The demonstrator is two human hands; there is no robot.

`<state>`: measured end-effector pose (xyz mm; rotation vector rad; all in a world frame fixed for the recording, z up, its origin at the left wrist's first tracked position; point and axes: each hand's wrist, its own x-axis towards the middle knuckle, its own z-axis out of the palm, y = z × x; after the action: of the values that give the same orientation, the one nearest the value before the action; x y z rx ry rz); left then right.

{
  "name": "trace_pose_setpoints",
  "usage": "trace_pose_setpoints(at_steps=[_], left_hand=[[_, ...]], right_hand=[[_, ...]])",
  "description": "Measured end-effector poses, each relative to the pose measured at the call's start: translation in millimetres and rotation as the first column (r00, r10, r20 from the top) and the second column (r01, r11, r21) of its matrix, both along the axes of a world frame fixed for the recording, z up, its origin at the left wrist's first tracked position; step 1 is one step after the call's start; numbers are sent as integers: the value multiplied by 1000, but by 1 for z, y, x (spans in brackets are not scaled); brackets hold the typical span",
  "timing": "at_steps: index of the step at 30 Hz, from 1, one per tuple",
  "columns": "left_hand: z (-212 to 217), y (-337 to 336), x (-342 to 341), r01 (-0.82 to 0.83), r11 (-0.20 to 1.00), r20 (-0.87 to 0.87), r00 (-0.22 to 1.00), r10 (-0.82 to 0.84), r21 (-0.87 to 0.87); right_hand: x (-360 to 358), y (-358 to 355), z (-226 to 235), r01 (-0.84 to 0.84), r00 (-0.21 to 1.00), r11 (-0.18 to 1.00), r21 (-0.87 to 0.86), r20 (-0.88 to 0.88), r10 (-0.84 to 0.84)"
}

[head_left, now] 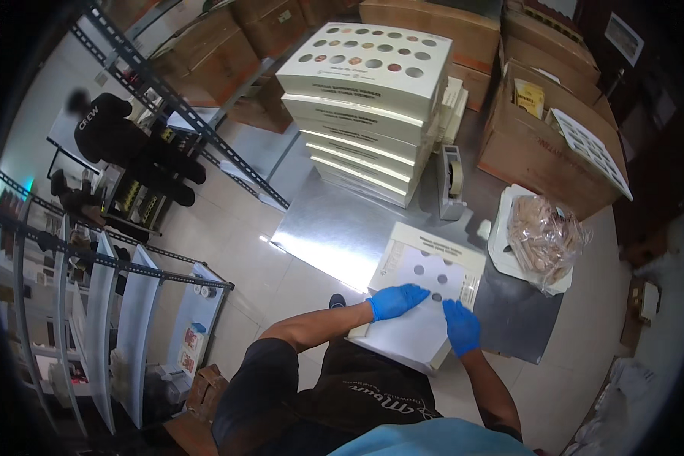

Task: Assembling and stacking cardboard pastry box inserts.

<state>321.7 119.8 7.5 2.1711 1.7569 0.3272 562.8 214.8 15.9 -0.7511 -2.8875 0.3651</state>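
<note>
Here both hands press flat, unclenched, on a white holed box.

Bare steel tabletop open to the left of the left hand and ahead of it. Farther ahead, stack of white boxes blocks the reach; tape dispenser stands just right of it. Right of the right hand: bare strip of table, then a bag of wooden pieces on a white tray. Cardboard box walls off beyond.
</note>
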Motion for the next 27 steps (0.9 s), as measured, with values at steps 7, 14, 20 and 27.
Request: trace_pose_setpoints(at_steps=[7, 14, 20, 27], left_hand=[[32, -23, -41, -82, 995, -208, 974, 92, 58], [51, -31, -34, -38, 992, -110, 993, 51, 120], [28, -54, -15, -80, 977, -254, 959, 130, 196], [53, -41, -27, 5, 938, -232, 969, 81, 347]], right_hand=[[-16, 7, 59, 55, 998, 986, 154, -40, -50], [30, 30, 3, 166, 391, 37, -986, 32, -920], [49, 6, 12, -133, 361, 143, -981, -182, -915], [32, 24, 37, 92, 474, 465, -881, -372, -798]])
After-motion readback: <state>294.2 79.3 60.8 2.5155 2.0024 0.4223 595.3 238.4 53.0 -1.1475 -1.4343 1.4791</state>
